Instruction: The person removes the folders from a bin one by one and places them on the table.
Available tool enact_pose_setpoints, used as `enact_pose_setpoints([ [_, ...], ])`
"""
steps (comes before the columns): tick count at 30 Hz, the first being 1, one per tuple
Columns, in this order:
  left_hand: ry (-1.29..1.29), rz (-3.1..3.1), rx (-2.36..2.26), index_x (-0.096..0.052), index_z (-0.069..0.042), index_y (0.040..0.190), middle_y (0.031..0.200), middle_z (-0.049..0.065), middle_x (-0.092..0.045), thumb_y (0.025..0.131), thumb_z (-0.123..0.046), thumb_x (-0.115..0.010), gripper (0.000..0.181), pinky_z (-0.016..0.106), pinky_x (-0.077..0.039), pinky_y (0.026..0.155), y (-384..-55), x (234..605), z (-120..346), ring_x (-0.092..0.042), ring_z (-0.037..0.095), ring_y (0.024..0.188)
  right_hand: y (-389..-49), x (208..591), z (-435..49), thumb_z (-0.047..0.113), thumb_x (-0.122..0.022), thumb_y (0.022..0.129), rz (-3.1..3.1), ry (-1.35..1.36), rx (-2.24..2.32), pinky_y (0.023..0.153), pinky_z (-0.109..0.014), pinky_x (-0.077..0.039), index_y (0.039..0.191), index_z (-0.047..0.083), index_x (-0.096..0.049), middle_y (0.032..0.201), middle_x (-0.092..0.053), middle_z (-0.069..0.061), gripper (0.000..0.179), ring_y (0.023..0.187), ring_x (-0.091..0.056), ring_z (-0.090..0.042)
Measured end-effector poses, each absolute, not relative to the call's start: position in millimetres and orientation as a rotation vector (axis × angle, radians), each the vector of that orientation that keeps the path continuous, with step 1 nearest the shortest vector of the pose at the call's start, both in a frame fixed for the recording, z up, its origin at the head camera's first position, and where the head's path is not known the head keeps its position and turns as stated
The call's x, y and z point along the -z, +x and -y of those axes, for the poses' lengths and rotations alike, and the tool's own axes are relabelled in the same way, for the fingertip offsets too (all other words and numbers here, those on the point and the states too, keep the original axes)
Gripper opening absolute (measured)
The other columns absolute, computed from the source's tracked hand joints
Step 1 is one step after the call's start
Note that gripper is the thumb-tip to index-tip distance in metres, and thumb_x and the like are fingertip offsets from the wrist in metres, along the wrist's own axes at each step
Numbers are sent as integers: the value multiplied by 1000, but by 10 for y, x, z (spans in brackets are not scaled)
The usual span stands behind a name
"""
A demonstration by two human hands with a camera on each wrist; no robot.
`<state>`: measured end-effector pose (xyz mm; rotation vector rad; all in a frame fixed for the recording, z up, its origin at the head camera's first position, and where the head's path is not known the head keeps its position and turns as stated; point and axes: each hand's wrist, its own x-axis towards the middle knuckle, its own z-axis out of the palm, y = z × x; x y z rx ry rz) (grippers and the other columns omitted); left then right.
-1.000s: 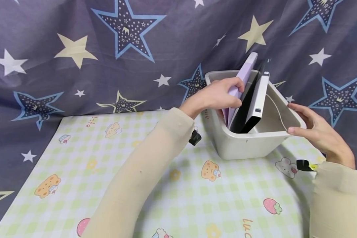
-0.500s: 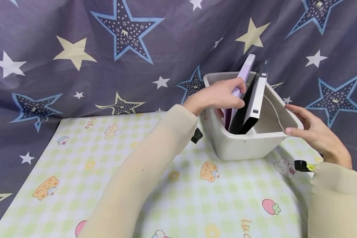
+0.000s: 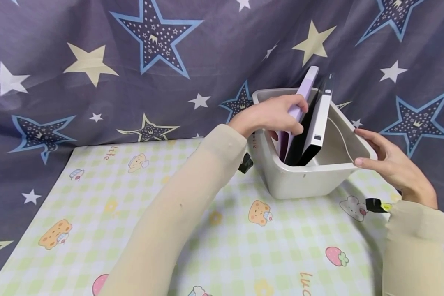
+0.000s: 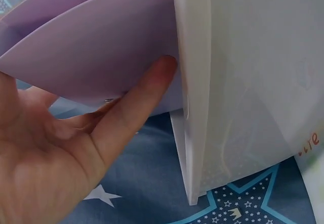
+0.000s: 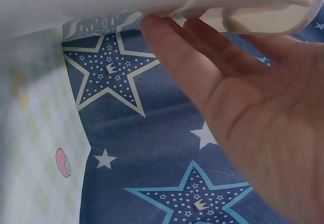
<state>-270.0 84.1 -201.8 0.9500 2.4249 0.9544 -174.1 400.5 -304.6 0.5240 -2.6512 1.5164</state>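
A light grey plastic bin [image 3: 301, 185] stands at the right of the table in the head view. My left hand [image 3: 271, 116] reaches over its left rim and grips a purple file folder [image 3: 306, 87] that leans inside, its top sticking out above the back rim. In the left wrist view the thumb lies along the folder's curved purple cover [image 4: 111, 47], beside the bin's wall [image 4: 253, 82]. Next to the folder leans a black file box with a white spine [image 3: 320, 121]. My right hand [image 3: 401, 168] holds the bin's right rim, thumb near the front corner.
A thin white cord [image 3: 341, 135] hangs along the inside of the bin's right wall. A checked tablecloth [image 3: 133, 230] covers the table. Behind it hangs a dark blue curtain [image 3: 214, 45] with stars, close to the bin's back.
The view shifts slightly. The purple folder and the file box lean much as before, and both hands keep their places on the folder and the bin's rim.
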Motion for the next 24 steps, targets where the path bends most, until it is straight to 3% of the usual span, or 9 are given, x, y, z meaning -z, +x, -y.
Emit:
enact_pose_setpoints([
  [8,992,-2373,-1051,-51,-22,123,115,5,-51,77,-10,-65,49,33,-54,60,-2745,2052,-794,-60,18,84,-1758,3048,-4001,-13,-58,85,2644,550,-1508,99,-8,-27,150,10,-28,153,-28,0,75,140,-19,-5],
  [15,1010,-2306,-1195,-53,-19,121,117,4,-50,76,-4,-63,48,25,-50,73,-2790,2123,-726,-55,19,92,-1766,3045,-4012,-12,-59,85,2647,546,-1490,100,-7,-26,150,10,-28,152,-29,1,75,139,-20,-5],
  [24,1035,-2353,-1242,-56,-17,118,114,3,-53,74,-4,-63,46,24,-48,72,-2813,2178,-701,-54,18,93,-1760,3058,-4021,-13,-58,85,2637,541,-1535,97,-8,-29,150,10,-27,153,-27,0,75,139,-20,-5],
])
